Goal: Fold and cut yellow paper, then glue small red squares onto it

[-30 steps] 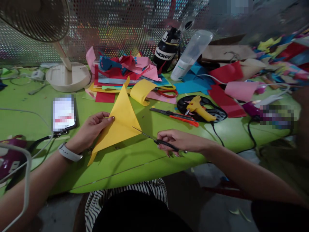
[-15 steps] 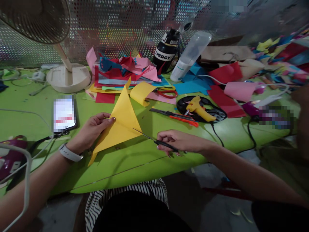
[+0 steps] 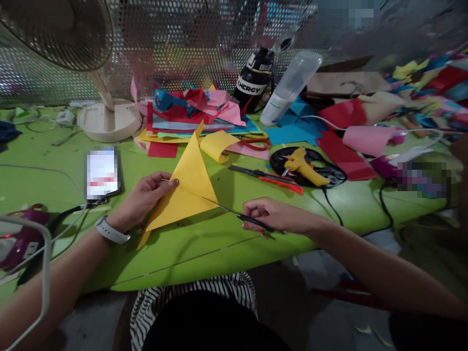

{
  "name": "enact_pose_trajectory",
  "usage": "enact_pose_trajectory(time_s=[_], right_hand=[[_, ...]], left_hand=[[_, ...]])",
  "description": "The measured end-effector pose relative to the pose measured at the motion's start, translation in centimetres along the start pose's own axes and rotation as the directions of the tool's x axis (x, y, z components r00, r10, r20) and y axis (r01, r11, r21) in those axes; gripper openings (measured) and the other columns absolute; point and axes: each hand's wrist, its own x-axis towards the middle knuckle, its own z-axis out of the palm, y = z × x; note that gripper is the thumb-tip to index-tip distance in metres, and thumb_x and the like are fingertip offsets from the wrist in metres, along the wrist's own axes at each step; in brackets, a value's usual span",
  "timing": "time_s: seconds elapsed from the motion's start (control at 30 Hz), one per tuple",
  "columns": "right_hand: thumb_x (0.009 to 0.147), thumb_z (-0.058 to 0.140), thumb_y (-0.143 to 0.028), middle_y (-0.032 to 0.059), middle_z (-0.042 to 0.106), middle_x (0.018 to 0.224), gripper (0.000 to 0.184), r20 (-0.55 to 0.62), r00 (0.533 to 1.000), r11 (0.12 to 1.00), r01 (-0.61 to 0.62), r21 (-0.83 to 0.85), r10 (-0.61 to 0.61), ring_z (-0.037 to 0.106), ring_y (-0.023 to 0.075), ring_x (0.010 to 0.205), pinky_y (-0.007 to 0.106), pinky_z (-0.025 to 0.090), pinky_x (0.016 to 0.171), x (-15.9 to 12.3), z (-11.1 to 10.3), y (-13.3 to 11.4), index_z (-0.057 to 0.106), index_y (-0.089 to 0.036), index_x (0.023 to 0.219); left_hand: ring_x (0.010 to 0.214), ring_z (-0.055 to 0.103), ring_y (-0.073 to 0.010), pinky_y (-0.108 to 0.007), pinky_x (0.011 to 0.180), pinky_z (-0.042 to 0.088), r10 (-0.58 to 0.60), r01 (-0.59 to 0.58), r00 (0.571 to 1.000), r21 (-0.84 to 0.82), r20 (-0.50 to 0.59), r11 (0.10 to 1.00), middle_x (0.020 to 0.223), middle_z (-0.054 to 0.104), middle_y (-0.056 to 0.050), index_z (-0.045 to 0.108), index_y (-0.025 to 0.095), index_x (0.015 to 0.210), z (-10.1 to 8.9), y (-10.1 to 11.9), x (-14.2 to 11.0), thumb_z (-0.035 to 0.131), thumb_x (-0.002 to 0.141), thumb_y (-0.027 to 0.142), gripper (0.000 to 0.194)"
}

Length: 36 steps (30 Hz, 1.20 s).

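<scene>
My left hand (image 3: 151, 195) pinches the left side of a folded yellow paper (image 3: 186, 195) between thumb and fingers. The paper is roughly triangular, its tip pointing away from me, with narrow flaps sticking out at the top and lower left. Around the handles of a pair of dark scissors (image 3: 254, 222), my right hand (image 3: 266, 214) is closed. Their blades reach left onto the paper near its lower right corner, the tip lying over the sheet. Some of the handle is hidden by my fingers.
Beyond the paper lie a curled yellow sheet (image 3: 219, 145) and a stack of coloured paper (image 3: 204, 122). A box cutter (image 3: 263, 178) and a yellow glue gun (image 3: 303, 165) are to the right. A phone (image 3: 102, 173) and a fan (image 3: 109, 119) stand left; a black bottle (image 3: 252, 83) is behind.
The whole view has shifted slightly. The scissor blades have closed a little at the paper's right corner; both hands keep their holds.
</scene>
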Motion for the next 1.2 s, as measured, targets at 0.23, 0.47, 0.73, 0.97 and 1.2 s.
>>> enact_pose_trajectory(time_s=[0.23, 0.47, 0.73, 0.97, 1.2], right_hand=[[0.063, 0.078, -0.063, -0.0044, 0.054, 0.053, 0.052, -0.025, 1.000, 0.999, -0.002, 0.039, 0.003, 0.046, 0.0078, 0.049, 0.022, 0.032, 0.048, 0.1, 0.3, 0.4, 0.051, -0.019, 0.071], [0.060, 0.080, -0.062, -0.0044, 0.056, 0.053, 0.053, -0.028, 1.000, 0.999, 0.005, 0.045, -0.004, 0.047, 0.0076, 0.049, 0.021, 0.032, 0.047, 0.1, 0.4, 0.6, 0.052, -0.019, 0.070], [0.064, 0.077, -0.063, -0.0038, 0.058, 0.056, 0.052, -0.011, 1.000, 0.999, 0.012, 0.044, -0.012, 0.045, 0.0065, 0.047, 0.020, 0.029, 0.045, 0.2, 1.2, -0.2, 0.052, -0.018, 0.072], [0.059, 0.081, -0.061, -0.0058, 0.053, 0.053, 0.053, -0.051, 0.998, 0.995, 0.026, 0.095, -0.021, 0.046, 0.0072, 0.047, 0.021, 0.032, 0.046, 0.4, 1.4, 0.4, 0.050, -0.019, 0.069], [0.058, 0.082, -0.061, -0.0047, 0.056, 0.055, 0.054, -0.038, 0.999, 0.990, 0.042, 0.131, -0.038, 0.049, 0.0077, 0.049, 0.020, 0.033, 0.046, 0.8, 2.1, -0.5, 0.050, -0.019, 0.071]], left_hand=[[0.062, 0.064, -0.0092, -0.017, 0.054, 0.050, -0.001, 0.001, 1.000, -0.017, -0.004, 1.000, 0.078, 0.070, 0.002, 0.064, 0.021, 0.090, -0.1, -0.1, 0.1, 0.083, 0.071, 0.036, 0.031], [0.061, 0.063, -0.0088, -0.017, 0.053, 0.049, -0.002, 0.002, 1.000, 0.003, -0.004, 1.000, 0.078, 0.070, 0.002, 0.063, 0.020, 0.089, 0.1, 0.1, 0.0, 0.082, 0.071, 0.035, 0.030], [0.063, 0.063, -0.0090, -0.018, 0.055, 0.050, -0.009, 0.010, 1.000, -0.041, 0.020, 0.999, 0.078, 0.070, 0.002, 0.063, 0.019, 0.088, 0.8, 0.4, -0.7, 0.083, 0.068, 0.035, 0.033], [0.062, 0.064, -0.0089, -0.018, 0.055, 0.051, -0.001, 0.004, 0.998, -0.056, 0.058, 0.998, 0.077, 0.071, 0.002, 0.064, 0.020, 0.087, 0.5, 0.1, -0.5, 0.082, 0.071, 0.035, 0.028], [0.063, 0.066, -0.0091, -0.017, 0.055, 0.052, 0.000, 0.010, 0.992, -0.078, 0.128, 0.997, 0.076, 0.071, 0.002, 0.065, 0.021, 0.088, 0.5, 0.0, -0.8, 0.080, 0.075, 0.035, 0.025]])
